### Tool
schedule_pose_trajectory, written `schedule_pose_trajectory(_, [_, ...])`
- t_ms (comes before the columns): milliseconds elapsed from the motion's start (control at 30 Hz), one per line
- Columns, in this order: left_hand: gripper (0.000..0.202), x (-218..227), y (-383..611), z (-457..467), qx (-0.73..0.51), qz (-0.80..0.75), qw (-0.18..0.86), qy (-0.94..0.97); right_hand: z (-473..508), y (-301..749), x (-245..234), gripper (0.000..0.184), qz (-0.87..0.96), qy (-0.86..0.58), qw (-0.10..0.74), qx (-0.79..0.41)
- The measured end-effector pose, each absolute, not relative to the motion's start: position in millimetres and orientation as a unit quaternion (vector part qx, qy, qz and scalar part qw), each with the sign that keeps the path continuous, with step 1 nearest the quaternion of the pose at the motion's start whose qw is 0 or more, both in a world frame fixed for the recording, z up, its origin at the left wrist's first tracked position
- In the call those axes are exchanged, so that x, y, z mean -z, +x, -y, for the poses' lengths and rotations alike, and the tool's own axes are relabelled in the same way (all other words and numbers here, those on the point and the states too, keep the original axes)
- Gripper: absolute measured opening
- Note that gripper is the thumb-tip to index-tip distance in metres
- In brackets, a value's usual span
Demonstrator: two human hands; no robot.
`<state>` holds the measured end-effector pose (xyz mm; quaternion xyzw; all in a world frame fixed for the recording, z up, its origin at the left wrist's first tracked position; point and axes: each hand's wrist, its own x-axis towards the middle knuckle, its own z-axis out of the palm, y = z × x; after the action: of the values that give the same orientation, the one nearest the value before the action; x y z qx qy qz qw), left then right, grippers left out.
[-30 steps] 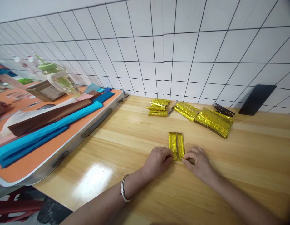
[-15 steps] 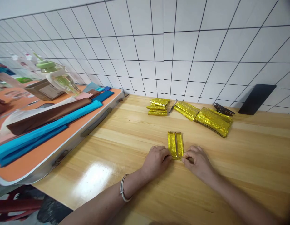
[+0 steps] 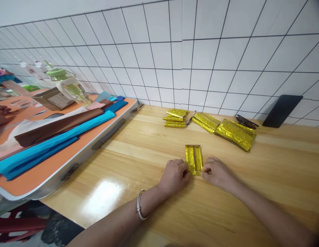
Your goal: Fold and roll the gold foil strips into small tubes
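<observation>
A folded gold foil paper [image 3: 193, 157] lies on the wooden table [image 3: 149, 161], its two side flaps meeting at a middle seam. My left hand [image 3: 174, 175] pinches its near left corner, fingers curled. My right hand [image 3: 215, 173] pinches the near right corner the same way. A silver bangle sits on my left wrist. Farther back lie a small stack of folded gold pieces [image 3: 174, 118] and two piles of flat gold foil sheets [image 3: 235, 133].
An orange board [image 3: 53, 161] at the left carries blue and brown crepe paper rolls [image 3: 53, 137], a box and a bottle. A dark phone [image 3: 281, 110] leans on the tiled wall. A black clip [image 3: 245, 120] and a small tool [image 3: 190, 117] lie by the foil.
Both hands stay pinched on the near end of the gold paper and have edged slightly closer together. The view has shifted a little.
</observation>
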<state>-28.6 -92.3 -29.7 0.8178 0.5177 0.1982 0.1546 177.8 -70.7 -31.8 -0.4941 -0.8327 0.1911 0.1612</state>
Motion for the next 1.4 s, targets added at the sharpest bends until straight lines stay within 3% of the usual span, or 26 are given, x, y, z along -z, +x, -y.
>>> schedule_pose_trajectory(233, [0.003, 30, -30, 91, -0.213, -0.519, 0.186, 0.807, 70, 174, 26, 0.015, 0.833, -0.507, 0.132, -0.179])
schedule_pose_trajectory(600, [0.027, 33, -31, 96, -0.203, -0.378, 0.161, 0.889, 53, 181, 21, 0.014, 0.814, -0.506, 0.039, -0.282])
schedule_pose_trajectory(1400, [0.025, 17, -25, 116, -0.031, -0.32, 0.011, 0.947, 56, 184, 17, 0.016, 0.845, -0.472, 0.067, -0.243])
